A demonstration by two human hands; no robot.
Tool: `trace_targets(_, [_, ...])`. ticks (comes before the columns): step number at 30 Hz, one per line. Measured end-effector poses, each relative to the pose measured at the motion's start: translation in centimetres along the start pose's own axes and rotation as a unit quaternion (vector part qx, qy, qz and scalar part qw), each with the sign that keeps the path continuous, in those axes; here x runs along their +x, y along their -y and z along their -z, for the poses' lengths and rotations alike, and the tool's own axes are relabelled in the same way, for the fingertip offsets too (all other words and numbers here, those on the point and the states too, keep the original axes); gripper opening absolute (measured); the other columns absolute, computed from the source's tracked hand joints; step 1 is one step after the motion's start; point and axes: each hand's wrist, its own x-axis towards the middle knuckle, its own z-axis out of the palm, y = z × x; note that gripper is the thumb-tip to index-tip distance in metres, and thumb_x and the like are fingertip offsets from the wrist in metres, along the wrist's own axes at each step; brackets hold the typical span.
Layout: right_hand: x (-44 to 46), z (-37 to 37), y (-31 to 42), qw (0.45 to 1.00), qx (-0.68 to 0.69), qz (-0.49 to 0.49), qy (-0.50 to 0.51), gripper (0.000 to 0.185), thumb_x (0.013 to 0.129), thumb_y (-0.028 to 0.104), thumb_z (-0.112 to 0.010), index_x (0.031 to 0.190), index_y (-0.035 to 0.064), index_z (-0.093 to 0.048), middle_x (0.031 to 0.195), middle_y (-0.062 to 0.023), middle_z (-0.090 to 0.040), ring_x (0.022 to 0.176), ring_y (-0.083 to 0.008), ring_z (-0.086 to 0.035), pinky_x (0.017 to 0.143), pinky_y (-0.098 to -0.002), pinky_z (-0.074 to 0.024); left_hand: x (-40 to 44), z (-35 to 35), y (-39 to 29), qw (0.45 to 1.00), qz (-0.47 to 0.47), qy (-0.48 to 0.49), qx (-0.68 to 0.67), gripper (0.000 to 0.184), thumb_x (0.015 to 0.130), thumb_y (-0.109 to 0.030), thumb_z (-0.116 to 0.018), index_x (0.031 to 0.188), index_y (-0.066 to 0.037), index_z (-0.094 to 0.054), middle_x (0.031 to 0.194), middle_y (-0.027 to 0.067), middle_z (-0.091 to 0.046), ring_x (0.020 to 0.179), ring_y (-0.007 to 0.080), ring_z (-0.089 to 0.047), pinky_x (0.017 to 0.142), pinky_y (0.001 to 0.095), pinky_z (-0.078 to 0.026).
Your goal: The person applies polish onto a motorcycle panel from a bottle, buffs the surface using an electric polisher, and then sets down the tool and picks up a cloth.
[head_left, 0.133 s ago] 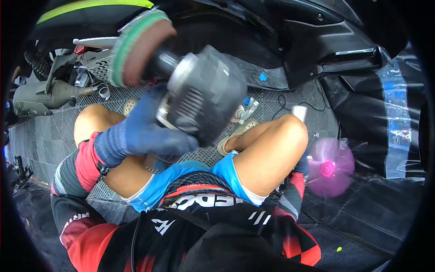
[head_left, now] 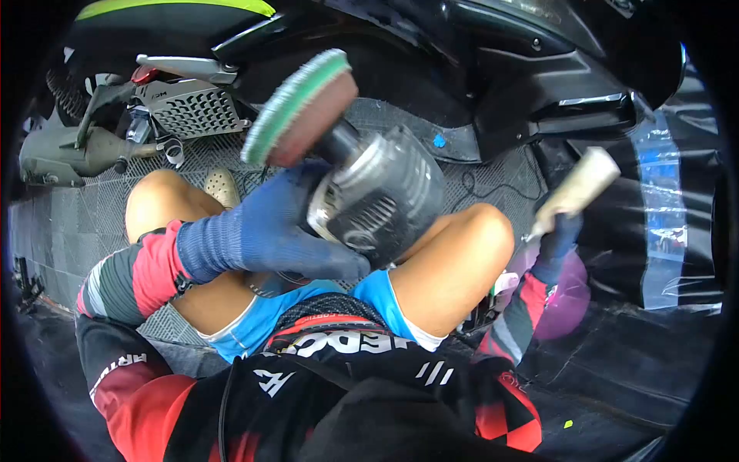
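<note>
My left hand (head_left: pixel 258 231), in a dark blue knit glove, is wrapped around a polisher (head_left: pixel 385 204) held above my lap. The polisher's round pad (head_left: pixel 304 108), green and white at the edge with a reddish-brown backing, faces up and to the left. Out past my right knee, my right hand (head_left: pixel 558 242), also in a dark glove, grips a pale bottle (head_left: pixel 581 183) that tilts up to the right. Motion blurs the bottle, so its label cannot be read. The fingers on the polisher's far side are partly hidden.
Black vehicle bodywork (head_left: pixel 500 77) spans the top. An exhaust muffler (head_left: pixel 54 162) and a perforated metal guard (head_left: pixel 192 108) lie at left. Behind my right forearm is a pink fan (head_left: pixel 568 308). A dark cable (head_left: pixel 493 189) runs over the grey floor mat. Clear plastic sheet (head_left: pixel 663 215) hangs at right.
My right hand has come out from behind the right knee, raising the bottle up and to the right. The polisher has shifted slightly right in view, still in my left hand.
</note>
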Motion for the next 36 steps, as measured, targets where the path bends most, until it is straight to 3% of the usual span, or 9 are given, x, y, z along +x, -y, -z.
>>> trace_targets(3, [6.4,-8.3,12.5,0.891,0.153,0.42,-0.075,0.046,0.102,0.033,-0.056,0.135,0.0027,-0.049,0.125,-0.0122,-0.059,0.101,-0.0199,-0.062,0.094,-0.0382,-0.0512,0.2,-0.7,1.1,0.995,-0.081,-0.006,0.064,0.064,0.075,-0.022,-0.088,0.127,0.003,-0.06,0.116,0.0095,-0.069,0.105,0.013,-0.062,0.094,0.0316,-0.051])
trace_targets(6, [10.7,-14.1,19.8,0.912,0.273,0.3,-0.068,0.062,0.094,0.046,-0.056,0.126,-0.0068,-0.058,0.121,-0.0162,-0.064,0.119,-0.0297,-0.058,0.109,-0.0435,-0.0394,0.3,-1.4,0.2,0.997,-0.053,-0.021,0.045,0.067,0.076,-0.028,-0.088,0.128,0.002,-0.058,0.118,0.0109,-0.068,0.105,0.0159,-0.062,0.097,0.033,-0.05])
trace_targets(9, [13.3,-20.1,21.4,0.908,0.234,0.336,0.092,0.042,0.099,0.022,-0.055,0.13,-0.0063,-0.057,0.128,-0.0157,-0.063,0.122,-0.0247,-0.059,0.111,-0.0411,-0.04,1.0,-1.3,1.4,0.988,-0.083,-0.121,0.041,0.067,0.076,-0.027,-0.087,0.129,0.001,-0.057,0.115,0.0088,-0.067,0.105,0.015,-0.061,0.095,0.0324,-0.05])
trace_targets(11, [12.7,-24.2,21.9,0.716,-0.187,0.659,0.138,0.037,0.091,0.015,-0.075,0.124,0.0007,-0.065,0.117,-0.0098,-0.071,0.107,-0.0228,-0.068,0.097,-0.0354,-0.0524,0.9,-0.6,1.7,0.988,-0.068,-0.134,0.026,0.064,0.075,-0.025,-0.087,0.127,0.001,-0.059,0.115,0.0089,-0.067,0.102,0.0146,-0.062,0.094,0.032,-0.05])
trace_targets(13, [7.1,-30.5,25.9,0.86,0.04,0.461,0.216,0.032,0.089,0.016,-0.078,0.115,0.001,-0.069,0.108,-0.0069,-0.073,0.094,-0.0165,-0.07,0.088,-0.029,-0.0557,0.8,-0.3,1.5,0.982,-0.08,-0.171,0.013,0.065,0.075,-0.025,-0.087,0.126,0.001,-0.058,0.114,0.0087,-0.068,0.101,0.0143,-0.063,0.094,0.0325,-0.05])
trace_targets(24, [6.1,-36.6,28.8,0.794,0.011,0.576,0.195,0.031,0.094,0.02,-0.072,0.116,-0.0007,-0.066,0.102,-0.0124,-0.07,0.097,-0.0262,-0.066,0.091,-0.039,-0.0507,-1.4,-1.2,2.3,0.961,-0.142,-0.19,0.142,0.093,0.07,-0.047,-0.087,0.142,-0.002,-0.049,0.133,0.0215,-0.06,0.121,0.0318,-0.061,0.106,0.0382,-0.047])
trace_targets(29, [6.4,-35.7,26.0,0.844,0.258,0.301,0.361,0.031,0.096,0.012,-0.069,0.118,-0.0086,-0.065,0.11,-0.0147,-0.073,0.101,-0.0232,-0.071,0.09,-0.037,-0.0573,-1.2,-1.3,2.4,0.977,-0.108,-0.162,0.091,0.092,0.069,-0.046,-0.087,0.141,-0.003,-0.049,0.131,0.0202,-0.061,0.119,0.0304,-0.063,0.103,0.0378,-0.049])
trace_targets(31, [5.6,-36.9,24.5,0.844,0.395,0.256,0.258,0.03,0.097,0.012,-0.067,0.115,-0.0111,-0.064,0.109,-0.0172,-0.072,0.1,-0.0244,-0.071,0.091,-0.0374,-0.0572,-1.2,-1.2,2.5,0.978,-0.12,-0.153,0.078,0.094,0.069,-0.045,-0.088,0.142,-0.002,-0.049,0.134,0.0202,-0.06,0.122,0.0307,-0.06,0.106,0.0383,-0.047])
trace_targets(36, [5.9,-35.8,21.3,0.9,0.211,0.382,0.02,0.037,0.093,0.018,-0.074,0.117,-0.0085,-0.065,0.113,-0.0163,-0.071,0.1,-0.0214,-0.069,0.096,-0.0351,-0.0525,-1.3,-1.4,3.2,0.975,-0.154,-0.145,0.068,0.1,0.069,-0.042,-0.09,0.146,0.001,-0.043,0.144,0.0219,-0.05,0.134,0.0324,-0.05,0.115,0.0396,-0.037])
